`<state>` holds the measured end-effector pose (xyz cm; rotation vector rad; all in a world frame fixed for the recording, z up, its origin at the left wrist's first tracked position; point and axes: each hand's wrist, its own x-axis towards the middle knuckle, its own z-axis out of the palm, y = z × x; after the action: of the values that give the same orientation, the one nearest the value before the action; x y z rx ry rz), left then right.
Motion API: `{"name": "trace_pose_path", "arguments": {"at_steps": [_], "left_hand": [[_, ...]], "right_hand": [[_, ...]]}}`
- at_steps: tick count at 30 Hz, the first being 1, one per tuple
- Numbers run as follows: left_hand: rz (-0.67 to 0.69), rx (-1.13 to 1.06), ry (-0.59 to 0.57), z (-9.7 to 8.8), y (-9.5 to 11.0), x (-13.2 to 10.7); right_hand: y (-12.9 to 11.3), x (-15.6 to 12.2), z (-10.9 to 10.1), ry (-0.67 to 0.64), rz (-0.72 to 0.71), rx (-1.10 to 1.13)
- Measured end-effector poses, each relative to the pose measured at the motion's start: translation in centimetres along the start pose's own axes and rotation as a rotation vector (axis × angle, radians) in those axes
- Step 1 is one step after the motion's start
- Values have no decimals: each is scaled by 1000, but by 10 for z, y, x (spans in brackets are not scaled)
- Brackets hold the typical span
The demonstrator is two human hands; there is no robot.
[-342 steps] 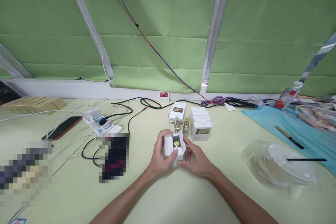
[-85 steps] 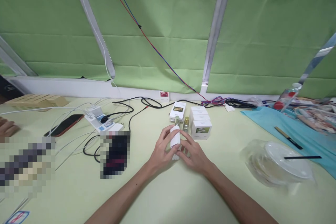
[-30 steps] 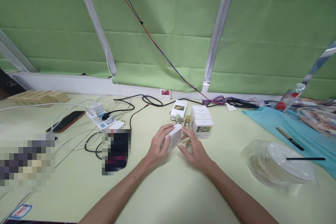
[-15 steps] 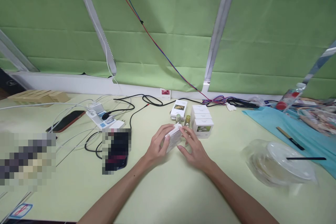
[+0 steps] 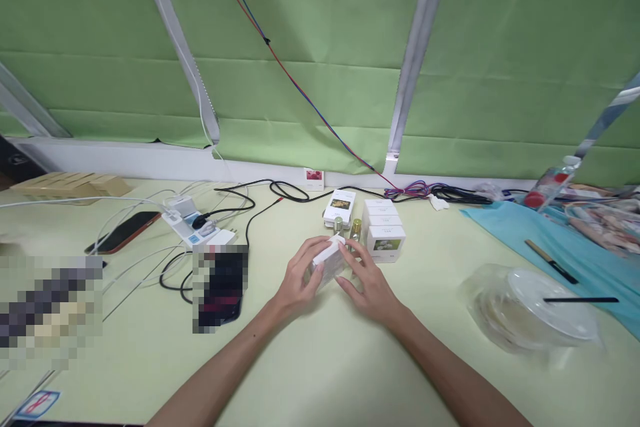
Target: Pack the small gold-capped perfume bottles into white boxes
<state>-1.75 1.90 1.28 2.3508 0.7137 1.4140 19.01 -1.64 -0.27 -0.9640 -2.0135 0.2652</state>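
Between my two hands is a small white box (image 5: 330, 259), its printed side towards me. My left hand (image 5: 300, 275) grips its left end, the thumb pressed on the near side. My right hand (image 5: 369, 280) has its fingertips on the box's upper right edge, with the thumb low by the right end. Just behind the box stand a small glass bottle with a silver cap (image 5: 339, 223) and one with a gold cap (image 5: 357, 225), partly hidden by my fingers. Several white boxes with a flower picture (image 5: 387, 245) stand in a row to the right.
Flat white cartons (image 5: 340, 207) lie behind the bottles, with a black cable (image 5: 285, 190) beyond. At left are a power strip (image 5: 189, 227) and a phone (image 5: 125, 230). A bagged, lidded bowl (image 5: 540, 313) and a knife (image 5: 553, 262) on blue cloth (image 5: 493, 220) are at right.
The white box has tipped slightly, so more of its top shows between my fingers. Both hands stay almost in place; the whole view has shifted a little.
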Motion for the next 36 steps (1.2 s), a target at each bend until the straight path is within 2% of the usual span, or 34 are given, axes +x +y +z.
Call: {"name": "trace_pose_path", "arguments": {"at_steps": [7,23,36], "left_hand": [[-37,-5,7,2,0,0],[7,0,5,0,2,1],[-8,71,89,6,0,-1]], "right_hand": [[-3,1,1,-18,1,-37],[-1,-1,0,19,-4,9],[0,-3,0,5,45,92]]}}
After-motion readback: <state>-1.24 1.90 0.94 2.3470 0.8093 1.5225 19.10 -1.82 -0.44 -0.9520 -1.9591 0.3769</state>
